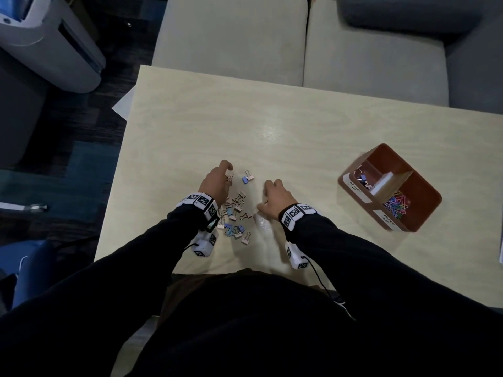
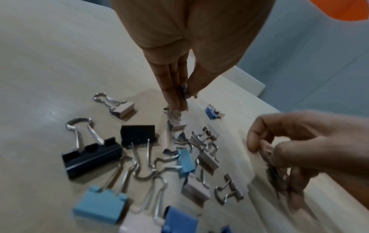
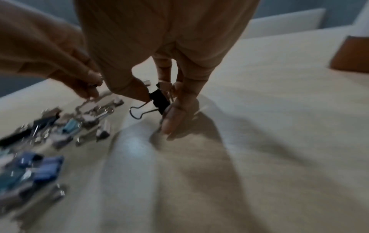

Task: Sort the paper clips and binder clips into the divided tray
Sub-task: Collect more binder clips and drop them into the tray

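A pile of binder clips [image 1: 234, 216] [image 2: 151, 157] in black, blue and pink lies on the pale table [image 1: 272, 118] between my hands. My left hand [image 1: 230, 174] [image 2: 184, 97] hovers over the pile's far side and pinches a small binder clip [image 1: 230, 176], fingertips pointing down. My right hand [image 1: 265, 198] [image 3: 159, 107], to the right of the pile, grips a black binder clip [image 3: 159, 100] along with a pink clip [image 2: 266, 147]. One blue clip [image 1: 247, 178] lies apart. The brown divided tray [image 1: 419, 213] [image 3: 351, 55] stands at the right, with binder clips [image 1: 363, 180] in one compartment and coloured paper clips [image 1: 396, 205] in another.
White labels mark the tray's near wall, and a white card [image 1: 383, 180] leans inside it. Grey sofa cushions [image 1: 231, 36] lie beyond the table's far edge. A white sheet [image 1: 123, 104] pokes out at the table's left edge. Bare tabletop stretches between the pile and the tray.
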The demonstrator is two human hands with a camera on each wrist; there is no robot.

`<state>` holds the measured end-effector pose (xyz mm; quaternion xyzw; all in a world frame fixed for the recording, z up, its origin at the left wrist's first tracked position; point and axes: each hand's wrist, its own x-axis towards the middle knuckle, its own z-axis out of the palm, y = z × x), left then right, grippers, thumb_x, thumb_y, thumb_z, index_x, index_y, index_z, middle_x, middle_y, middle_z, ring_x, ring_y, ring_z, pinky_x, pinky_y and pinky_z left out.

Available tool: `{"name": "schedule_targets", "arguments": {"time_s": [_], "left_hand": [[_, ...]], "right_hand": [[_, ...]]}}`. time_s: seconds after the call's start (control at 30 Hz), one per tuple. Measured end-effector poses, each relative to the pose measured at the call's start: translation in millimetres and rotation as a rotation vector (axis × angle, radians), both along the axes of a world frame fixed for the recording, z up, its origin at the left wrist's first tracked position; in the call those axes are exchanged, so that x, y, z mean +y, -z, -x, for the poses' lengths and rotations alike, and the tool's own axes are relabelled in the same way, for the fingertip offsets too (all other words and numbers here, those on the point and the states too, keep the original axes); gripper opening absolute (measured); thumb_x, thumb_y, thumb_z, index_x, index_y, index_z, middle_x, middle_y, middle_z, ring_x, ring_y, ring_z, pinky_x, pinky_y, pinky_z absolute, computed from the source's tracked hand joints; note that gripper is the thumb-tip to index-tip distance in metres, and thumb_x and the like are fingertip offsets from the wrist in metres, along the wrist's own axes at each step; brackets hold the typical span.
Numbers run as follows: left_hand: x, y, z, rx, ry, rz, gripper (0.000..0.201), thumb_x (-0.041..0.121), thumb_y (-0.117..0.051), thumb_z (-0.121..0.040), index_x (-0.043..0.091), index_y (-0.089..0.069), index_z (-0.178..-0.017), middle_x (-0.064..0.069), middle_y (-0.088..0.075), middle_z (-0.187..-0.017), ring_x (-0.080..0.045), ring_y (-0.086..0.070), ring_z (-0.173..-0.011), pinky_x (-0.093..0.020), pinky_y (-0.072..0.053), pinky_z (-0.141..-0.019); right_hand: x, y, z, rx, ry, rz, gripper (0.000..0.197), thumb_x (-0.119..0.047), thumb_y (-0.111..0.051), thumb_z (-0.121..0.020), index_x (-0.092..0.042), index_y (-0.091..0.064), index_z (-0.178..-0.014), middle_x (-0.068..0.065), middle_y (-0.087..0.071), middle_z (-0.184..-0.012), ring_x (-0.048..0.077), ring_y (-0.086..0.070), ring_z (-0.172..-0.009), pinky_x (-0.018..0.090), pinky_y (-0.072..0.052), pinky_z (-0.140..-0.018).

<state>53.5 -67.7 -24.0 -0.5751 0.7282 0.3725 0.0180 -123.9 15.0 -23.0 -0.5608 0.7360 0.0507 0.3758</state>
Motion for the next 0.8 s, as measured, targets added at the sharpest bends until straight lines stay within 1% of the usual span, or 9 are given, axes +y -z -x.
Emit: {"name": "schedule_targets", "arguments": {"time_s": [0.07,0.13,0.2,0.27,0.33,0.47,0.57,0.63,0.8], "left_hand": [[-3,1,-2,0.043,-0.047,-0.015,0.02,0.006,-0.054,-0.089,0.013,-0.053,-0.108,-0.014,-0.061,-0.097,-0.031,-0.059,-0.083,-0.034,-0.044,-0.071],[-2,-3,0,0.091,-0.121,-0.043,0.016,0.006,-0.05,-0.088,0.013,-0.057,-0.1,-0.015,-0.062,-0.096,-0.031,-0.06,-0.081,-0.034,-0.046,-0.071],[-1,-10,3,0.145,-0.188,-0.08,0.02,0.003,-0.041,-0.089,0.01,-0.058,-0.094,-0.014,-0.063,-0.086,-0.028,-0.059,-0.069,-0.031,-0.045,-0.065],[1,-13,6,0.207,-0.226,-0.115,0.021,0.006,-0.037,-0.09,0.005,-0.058,-0.089,-0.021,-0.065,-0.079,-0.027,-0.058,-0.06,-0.033,-0.048,-0.06],[2,-14,9,0.208,-0.223,-0.111,0.028,0.019,-0.037,-0.088,0.0,-0.057,-0.085,-0.023,-0.066,-0.077,-0.028,-0.057,-0.06,-0.038,-0.049,-0.064],[7,-10,15,0.065,-0.16,-0.037,0.035,0.038,-0.052,-0.091,0.005,-0.048,-0.082,-0.007,-0.051,-0.073,-0.019,-0.043,-0.061,-0.032,-0.032,-0.056],[16,-4,18,-0.011,-0.032,-0.035,0.03,0.036,-0.055,-0.093,0.01,-0.044,-0.085,-0.012,-0.06,-0.081,-0.029,-0.055,-0.073,-0.037,-0.043,-0.064],[20,0,17,-0.045,0.037,-0.058,0.031,0.04,-0.052,-0.094,0.01,-0.042,-0.091,-0.013,-0.065,-0.083,-0.032,-0.062,-0.074,-0.041,-0.05,-0.065],[26,2,23,-0.185,0.161,0.022,0.03,0.037,-0.043,-0.095,0.009,-0.037,-0.105,-0.014,-0.066,-0.082,-0.034,-0.063,-0.069,-0.035,-0.043,-0.057]], "right_hand": [[-1,3,5,-0.105,0.144,-0.006,0.015,-0.025,-0.056,-0.081,-0.011,-0.054,-0.085,0.013,-0.053,-0.101,0.032,-0.061,-0.079,0.044,-0.055,-0.075],[-1,9,10,-0.193,0.287,0.014,0.019,-0.022,-0.049,-0.082,-0.009,-0.057,-0.071,0.02,-0.061,-0.093,0.036,-0.065,-0.076,0.045,-0.058,-0.072],[-2,7,15,-0.235,0.37,0.002,0.028,-0.014,-0.043,-0.085,-0.007,-0.063,-0.065,0.021,-0.067,-0.086,0.034,-0.065,-0.072,0.037,-0.054,-0.067],[-3,4,20,-0.283,0.436,0.009,0.035,-0.006,-0.041,-0.083,-0.013,-0.063,-0.057,0.014,-0.067,-0.071,0.027,-0.057,-0.06,0.031,-0.046,-0.061],[-6,1,24,-0.336,0.528,0.009,0.033,-0.007,-0.042,-0.079,-0.015,-0.062,-0.054,0.007,-0.063,-0.063,0.022,-0.051,-0.052,0.028,-0.042,-0.056],[-20,2,17,-0.287,0.438,0.04,0.017,-0.023,-0.051,-0.087,-0.017,-0.052,-0.07,0.001,-0.055,-0.069,0.021,-0.049,-0.062,0.03,-0.037,-0.058],[-33,1,6,-0.174,0.251,0.063,0.021,-0.038,-0.054,-0.091,-0.019,-0.049,-0.082,0.004,-0.061,-0.078,0.026,-0.058,-0.072,0.036,-0.048,-0.068],[-42,-1,-1,-0.093,0.194,0.095,0.027,-0.043,-0.055,-0.09,-0.017,-0.049,-0.093,0.005,-0.062,-0.08,0.029,-0.058,-0.072,0.037,-0.048,-0.066],[-57,0,-15,0.026,0.071,0.122,0.034,-0.042,-0.057,-0.091,-0.014,-0.045,-0.106,0.009,-0.065,-0.093,0.033,-0.062,-0.082,0.034,-0.045,-0.065]]}}
